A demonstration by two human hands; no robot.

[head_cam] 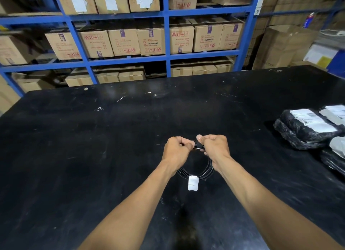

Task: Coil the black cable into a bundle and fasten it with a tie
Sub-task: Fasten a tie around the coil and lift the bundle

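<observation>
The black cable [205, 172] hangs as a round coil of several loops between my two hands, just above the black table [93, 156]. My left hand [176, 150] pinches the top of the coil from the left. My right hand [214, 147] grips the same spot from the right, thumb up, on a small black piece [198, 144] that looks like a tie or plug; I cannot tell which. A white tag [192, 183] wraps the bottom of the coil and hangs down.
Several black plastic-wrapped parcels [306, 128] with white labels lie at the table's right edge. Behind the table stands a blue shelving rack [167, 44] full of cardboard boxes. More boxes [280, 48] are stacked at the far right.
</observation>
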